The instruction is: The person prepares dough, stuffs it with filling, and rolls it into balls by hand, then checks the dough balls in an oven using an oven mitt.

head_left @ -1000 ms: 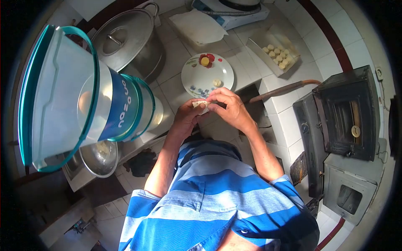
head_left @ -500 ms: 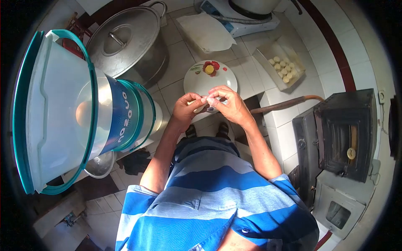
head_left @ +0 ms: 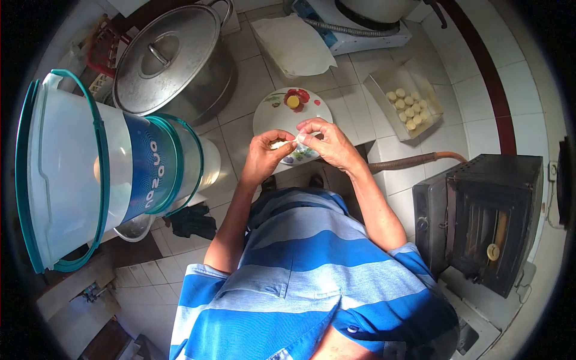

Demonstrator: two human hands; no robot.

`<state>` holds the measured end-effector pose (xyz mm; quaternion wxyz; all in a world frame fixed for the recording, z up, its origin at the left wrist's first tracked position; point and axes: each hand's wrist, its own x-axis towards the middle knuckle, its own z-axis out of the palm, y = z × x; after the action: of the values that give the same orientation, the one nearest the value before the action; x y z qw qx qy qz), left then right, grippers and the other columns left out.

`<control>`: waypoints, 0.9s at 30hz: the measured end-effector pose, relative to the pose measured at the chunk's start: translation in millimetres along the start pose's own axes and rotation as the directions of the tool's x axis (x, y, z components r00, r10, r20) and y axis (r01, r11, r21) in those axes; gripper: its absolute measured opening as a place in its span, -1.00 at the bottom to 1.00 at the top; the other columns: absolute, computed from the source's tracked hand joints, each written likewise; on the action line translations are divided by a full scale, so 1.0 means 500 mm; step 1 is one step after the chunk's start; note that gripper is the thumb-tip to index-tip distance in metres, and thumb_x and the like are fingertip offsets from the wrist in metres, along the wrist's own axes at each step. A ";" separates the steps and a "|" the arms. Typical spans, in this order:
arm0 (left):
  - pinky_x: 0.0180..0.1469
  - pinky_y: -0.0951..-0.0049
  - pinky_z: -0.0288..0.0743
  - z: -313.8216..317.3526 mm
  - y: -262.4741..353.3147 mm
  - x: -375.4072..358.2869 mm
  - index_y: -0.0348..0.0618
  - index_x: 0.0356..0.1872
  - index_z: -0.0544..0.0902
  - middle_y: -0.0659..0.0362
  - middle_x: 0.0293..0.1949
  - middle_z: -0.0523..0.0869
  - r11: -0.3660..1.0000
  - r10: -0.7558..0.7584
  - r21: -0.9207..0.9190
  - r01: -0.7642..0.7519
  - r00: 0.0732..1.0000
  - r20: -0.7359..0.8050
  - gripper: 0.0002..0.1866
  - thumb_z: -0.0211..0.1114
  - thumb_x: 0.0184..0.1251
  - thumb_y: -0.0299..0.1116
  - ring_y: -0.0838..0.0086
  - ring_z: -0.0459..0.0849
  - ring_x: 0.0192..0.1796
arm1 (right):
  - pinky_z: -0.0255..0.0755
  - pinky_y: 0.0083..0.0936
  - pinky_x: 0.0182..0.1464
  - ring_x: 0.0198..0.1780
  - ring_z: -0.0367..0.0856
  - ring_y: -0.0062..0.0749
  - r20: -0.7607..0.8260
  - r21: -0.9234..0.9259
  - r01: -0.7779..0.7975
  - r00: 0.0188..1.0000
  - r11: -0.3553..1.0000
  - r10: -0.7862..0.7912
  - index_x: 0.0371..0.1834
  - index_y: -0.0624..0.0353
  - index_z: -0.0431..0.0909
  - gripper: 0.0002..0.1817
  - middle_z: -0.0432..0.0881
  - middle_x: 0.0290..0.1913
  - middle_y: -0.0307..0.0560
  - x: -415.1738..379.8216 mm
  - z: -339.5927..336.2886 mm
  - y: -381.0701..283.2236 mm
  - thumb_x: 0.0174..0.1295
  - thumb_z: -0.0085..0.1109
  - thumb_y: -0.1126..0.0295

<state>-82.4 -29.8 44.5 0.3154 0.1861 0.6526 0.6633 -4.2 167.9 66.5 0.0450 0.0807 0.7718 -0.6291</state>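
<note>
Over the near edge of a white plate, my two hands meet at the fingertips. My left hand is closed, thumb against fingers, with a small pale piece showing in its curl. My right hand pinches with thumb and forefinger at a bit of white, soft-looking stuff between the two hands. What exactly this stuff is, I cannot tell. Farther back on the flower-patterned plate sits a small yellow round thing.
At the right, an open box contains several white round balls. A covered white container stands behind the plate. Left are a large lidded pot and a clear bucket with teal handle. A black oven stands right.
The view has shifted a little. My hands stay together over the plate's near edge, and the pale piece shows more clearly in my left hand.
</note>
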 end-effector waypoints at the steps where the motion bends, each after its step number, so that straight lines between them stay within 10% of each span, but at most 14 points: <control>1: 0.02 0.49 0.58 0.002 -0.001 0.002 -0.32 -0.16 0.77 0.18 -0.21 0.81 0.998 -0.025 0.058 0.026 1.000 -0.020 -0.84 0.45 0.36 -0.42 0.58 0.71 -0.13 | 0.46 -0.33 0.19 0.19 0.61 -0.33 0.005 0.003 0.001 1.000 1.000 -0.001 -0.12 0.24 0.72 -0.74 0.64 0.21 -0.03 0.002 -0.006 0.003 0.43 0.30 0.23; 11: -0.14 0.49 0.57 -0.030 -0.065 0.031 -0.28 -0.14 0.74 0.21 -0.27 0.77 0.991 -0.072 0.111 0.080 0.994 -0.078 -0.82 0.45 0.35 -0.39 0.58 0.68 -0.24 | 0.43 -0.56 0.05 -0.04 0.58 -0.65 -0.074 0.428 -0.010 0.996 0.904 0.046 -0.01 0.24 0.74 -0.71 0.75 -0.06 -0.24 -0.004 -0.065 0.048 0.44 0.34 0.22; 20: 0.20 0.12 0.58 -0.060 -0.093 0.116 -0.08 0.07 0.74 0.00 -0.03 0.76 0.652 0.001 0.758 -0.007 1.000 0.008 -0.60 0.49 0.15 -0.37 0.09 0.76 0.04 | 0.53 -0.57 -0.03 -0.12 0.67 -0.54 -0.185 0.084 -0.229 0.953 0.970 0.241 0.04 0.29 0.71 -0.69 0.75 -0.10 -0.19 -0.032 -0.081 0.129 0.39 0.38 0.29; 22: 0.50 -0.17 0.29 -0.069 -0.112 0.131 -0.04 0.24 0.64 0.00 0.16 0.69 0.232 0.211 0.954 -0.192 0.967 0.143 -0.39 0.55 0.09 -0.32 0.04 0.60 0.30 | 0.56 -0.52 -0.03 -0.13 0.69 -0.49 -0.210 0.060 -0.161 0.963 0.985 0.170 0.04 0.30 0.70 -0.70 0.73 -0.06 -0.14 -0.029 -0.063 0.167 0.38 0.38 0.31; 27: 0.57 -0.25 0.12 -0.049 -0.075 0.110 0.03 0.34 0.57 -0.04 0.37 0.52 0.352 0.290 0.927 -0.132 0.957 0.026 -0.30 0.56 0.09 -0.32 -0.05 0.45 0.42 | 0.63 -0.39 -0.03 -0.06 0.73 -0.30 -0.192 -0.290 0.089 0.970 0.953 -0.149 0.15 0.21 0.65 -0.64 0.68 0.04 -0.04 -0.016 -0.023 0.172 0.31 0.41 0.39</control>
<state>-132.4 -13.5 -3.3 0.0236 0.3642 0.9008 0.2353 19.9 195.3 -12.9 -0.0646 0.0930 0.8567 -0.5032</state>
